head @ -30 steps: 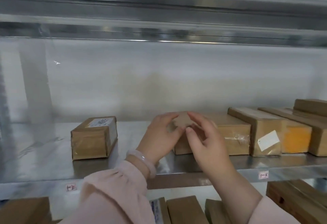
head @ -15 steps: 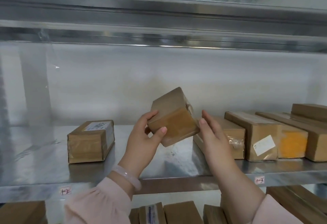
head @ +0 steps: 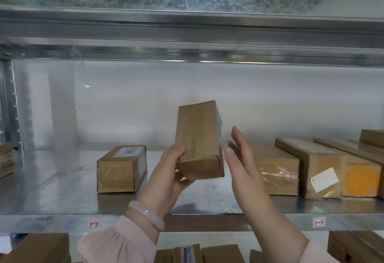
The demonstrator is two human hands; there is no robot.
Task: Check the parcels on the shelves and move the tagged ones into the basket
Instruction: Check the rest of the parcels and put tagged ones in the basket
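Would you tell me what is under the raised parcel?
Only bare shelf, with the parcel held clear of it; the left hand grips its lower end, covering part of the underside.

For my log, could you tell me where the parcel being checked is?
Centre of the head view: the left hand holds the parcel above the shelf, beside the open right hand.

Pale pink sleeves [head: 124, 242], the left gathered at its cuff; a smooth milky-pink bangle [head: 145, 214] on the left wrist
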